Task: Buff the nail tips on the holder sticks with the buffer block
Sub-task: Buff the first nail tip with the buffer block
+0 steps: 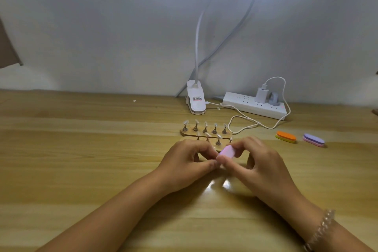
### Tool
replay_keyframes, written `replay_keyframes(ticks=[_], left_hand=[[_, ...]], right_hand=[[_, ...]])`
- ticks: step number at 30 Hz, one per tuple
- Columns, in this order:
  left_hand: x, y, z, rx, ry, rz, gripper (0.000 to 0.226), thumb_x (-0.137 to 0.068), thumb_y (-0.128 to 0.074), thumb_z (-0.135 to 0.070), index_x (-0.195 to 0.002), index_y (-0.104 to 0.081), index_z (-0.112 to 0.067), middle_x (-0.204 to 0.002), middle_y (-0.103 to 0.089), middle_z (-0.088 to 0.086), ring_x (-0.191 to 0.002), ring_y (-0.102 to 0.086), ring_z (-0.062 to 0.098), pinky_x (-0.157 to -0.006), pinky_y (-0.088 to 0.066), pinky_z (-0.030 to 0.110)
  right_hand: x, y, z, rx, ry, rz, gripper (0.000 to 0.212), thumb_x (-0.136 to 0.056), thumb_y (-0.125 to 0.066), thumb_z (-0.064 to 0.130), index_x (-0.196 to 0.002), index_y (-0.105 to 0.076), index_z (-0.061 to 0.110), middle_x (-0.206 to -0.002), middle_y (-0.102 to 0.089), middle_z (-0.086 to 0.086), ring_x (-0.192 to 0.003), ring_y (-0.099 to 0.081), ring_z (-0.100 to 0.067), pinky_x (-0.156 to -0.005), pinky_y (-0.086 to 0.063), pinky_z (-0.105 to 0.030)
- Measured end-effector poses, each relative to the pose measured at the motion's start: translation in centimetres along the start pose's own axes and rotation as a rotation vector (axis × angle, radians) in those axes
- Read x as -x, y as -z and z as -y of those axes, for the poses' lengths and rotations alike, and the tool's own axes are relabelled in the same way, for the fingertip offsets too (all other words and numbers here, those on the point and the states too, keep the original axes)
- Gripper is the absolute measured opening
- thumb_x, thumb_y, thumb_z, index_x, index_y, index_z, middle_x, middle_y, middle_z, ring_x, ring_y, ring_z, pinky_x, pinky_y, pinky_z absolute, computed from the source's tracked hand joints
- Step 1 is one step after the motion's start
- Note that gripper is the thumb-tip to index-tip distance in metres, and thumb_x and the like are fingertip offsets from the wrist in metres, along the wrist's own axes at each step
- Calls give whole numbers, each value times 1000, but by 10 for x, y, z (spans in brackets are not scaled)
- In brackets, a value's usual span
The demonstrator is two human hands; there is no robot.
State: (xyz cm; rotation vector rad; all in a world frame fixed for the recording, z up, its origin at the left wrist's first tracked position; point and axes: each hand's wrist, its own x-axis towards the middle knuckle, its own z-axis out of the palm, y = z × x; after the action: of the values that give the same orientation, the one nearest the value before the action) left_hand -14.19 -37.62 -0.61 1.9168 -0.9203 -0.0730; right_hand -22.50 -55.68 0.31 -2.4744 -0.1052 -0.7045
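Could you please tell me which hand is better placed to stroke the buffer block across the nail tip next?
Right, most likely: the right hand already pinches the pink buffer block between thumb and fingers; the left hand curls right beside it, its own hold hidden.

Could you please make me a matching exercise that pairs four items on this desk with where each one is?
Things:
1. pink buffer block
2. orange buffer
3. purple buffer
4. power strip

Places:
A. farthest back, with a charger plugged in
B. just right of the orange buffer
C. pinched in the right hand
D. just left of the purple buffer

Pairs: 1-C, 2-D, 3-B, 4-A
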Motion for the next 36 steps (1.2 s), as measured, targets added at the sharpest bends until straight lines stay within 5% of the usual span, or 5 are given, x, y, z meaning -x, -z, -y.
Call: replay_keyframes(ticks=[6,11,16,24,36], left_hand=[[-1,1,1,19,8,-35,28,-84,-73,-7,-80,-71,-35,-83,-73,-11,-45,-51,-4,-47,-37,12],[1,-1,0,70,42,-15,10,-89,-73,-11,-88,-73,-22,-69,-67,-24,-42,-53,2,-42,-40,17],[-1,-1,1,65,29,-13,19,-82,-70,3,-87,-73,-15,-84,-73,-8,-45,-59,7,-49,-42,19],[1,-1,1,-24,2,4,29,-80,-77,-13,-77,-70,-41,-70,-66,-25,-46,-55,-3,-52,-38,18],[-2,-1,8,52,-6,-17,12,-85,-76,-13,-89,-77,-23,-97,-76,-12,-43,-59,9,-49,-42,16]], right_hand=[[6,-4,5,93,89,29,43,-74,-57,74,-84,-56,32,-81,-52,16,-62,-47,-1,-52,-36,-22],[-6,3,-10,-103,-132,-108,31,-77,-63,59,-87,-67,30,-84,-61,11,-77,-55,-5,-70,-48,-36],[5,-3,5,18,84,60,41,-78,-57,70,-96,-61,34,-90,-55,17,-64,-51,-4,-55,-39,-22],[4,-5,2,91,104,-55,27,-83,-72,46,-101,-64,28,-88,-54,16,-65,-45,10,-56,-31,-18],[-3,3,-2,-304,-90,96,29,-78,-76,36,-105,-68,32,-93,-66,7,-50,-46,-10,-48,-36,-16]])
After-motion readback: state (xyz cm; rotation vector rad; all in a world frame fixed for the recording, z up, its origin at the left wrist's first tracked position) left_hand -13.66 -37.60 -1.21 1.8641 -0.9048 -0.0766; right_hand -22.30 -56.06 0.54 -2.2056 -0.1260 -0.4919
